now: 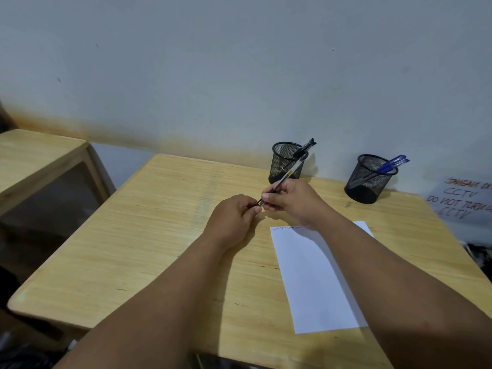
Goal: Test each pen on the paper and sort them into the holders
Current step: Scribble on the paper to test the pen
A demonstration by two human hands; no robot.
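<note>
My right hand (291,199) grips a clear-barrelled black pen (288,173) above the wooden table (159,235), its top pointing up and away. My left hand (234,214) pinches the pen's lower tip end, where a small dark piece, perhaps its cap, shows between the fingers. A white sheet of paper (316,278) lies to the right with small scribbles along its top edge. Two black mesh holders stand at the back: the left one (286,162) holds black pens, the right one (368,179) holds blue pens (391,165).
A pale wall runs right behind the holders. A handwritten CCTV notice (463,198) leans at the far right. A second wooden table (34,158) stands to the left, with a gap between the two.
</note>
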